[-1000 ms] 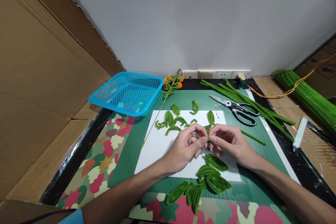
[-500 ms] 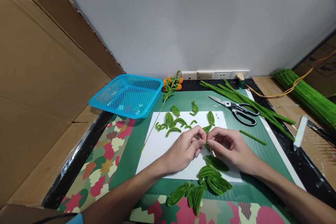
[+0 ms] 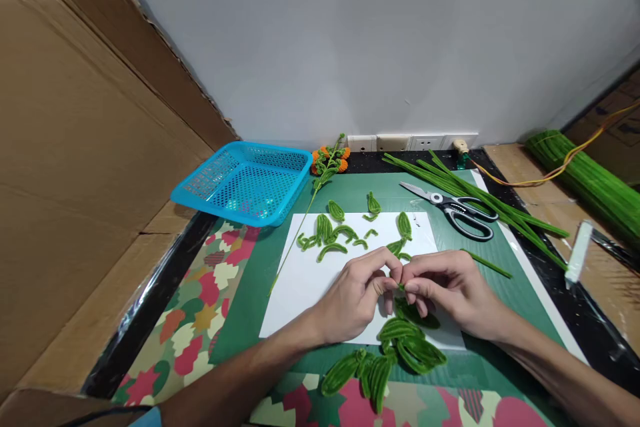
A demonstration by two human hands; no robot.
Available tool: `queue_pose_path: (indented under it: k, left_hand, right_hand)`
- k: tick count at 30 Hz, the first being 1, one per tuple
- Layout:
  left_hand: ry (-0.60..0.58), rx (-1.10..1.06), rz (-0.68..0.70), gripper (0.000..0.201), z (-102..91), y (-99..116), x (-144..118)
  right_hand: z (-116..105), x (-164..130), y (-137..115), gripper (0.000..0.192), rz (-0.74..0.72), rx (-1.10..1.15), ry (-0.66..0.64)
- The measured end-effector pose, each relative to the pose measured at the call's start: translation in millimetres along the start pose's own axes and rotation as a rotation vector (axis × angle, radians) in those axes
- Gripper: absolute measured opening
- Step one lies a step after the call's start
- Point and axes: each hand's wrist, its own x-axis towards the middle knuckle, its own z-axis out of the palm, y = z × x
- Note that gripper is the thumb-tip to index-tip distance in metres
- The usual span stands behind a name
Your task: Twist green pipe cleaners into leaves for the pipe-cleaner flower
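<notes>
Both hands meet over the white paper (image 3: 310, 307), fingertips touching. My left hand (image 3: 357, 293) pinches a small green pipe cleaner piece (image 3: 401, 287), and my right hand (image 3: 447, 287) pinches it from the other side. Most of that piece is hidden by the fingers. Just behind the hands lie green pipe cleaner leaves (image 3: 405, 226). More leaves and short curled bits (image 3: 325, 230) rest on the paper to the left. Below the hands a cluster of larger fuzzy leaves (image 3: 417, 352) spreads over the paper's front edge and the mat.
Scissors (image 3: 457, 209) lie at the right beside long green pipe cleaners (image 3: 530, 221). A blue basket (image 3: 235, 213) stands back left, next to an orange-flowered stem (image 3: 327, 170). At far right are a thick green pipe cleaner bundle (image 3: 590, 180) and a white stick-like tool (image 3: 579, 253).
Both hands have moved slightly toward me and to the right, still pinching together. The leaves behind them are more exposed now, while the dark leaf in front is partly covered.
</notes>
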Motion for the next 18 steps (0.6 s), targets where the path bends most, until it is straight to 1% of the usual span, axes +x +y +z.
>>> queue_pose_path:
  k: [3,6,10,14,18]
  left_hand:
    - [-0.005,-0.031,-0.015,0.016,-0.1,-0.8,0.7]
    - [0.008,-0.089,-0.055,0.015,-1.0,-1.5,1.9]
    - [0.014,-0.152,-0.055,0.021,-1.2,-2.3,2.0]
    - [0.031,-0.196,-0.067,0.025,-1.2,-4.4,1.8]
    - [0.052,-0.205,-0.076,0.027,-1.6,-6.0,2.4]
  right_hand:
    - [-0.9,1.1,-1.6,0.028,0.004,0.008,-0.010]
    - [-1.3,3.2,-1.8,0.029,0.040,0.037,0.002]
    - [-2.5,6.7,1.1,0.026,0.075,0.133,0.010]
    - [-4.6,7.8,3.9,0.021,0.078,0.199,-0.004]
    - [-5.4,5.7,1.6,0.024,0.062,0.168,-0.039]
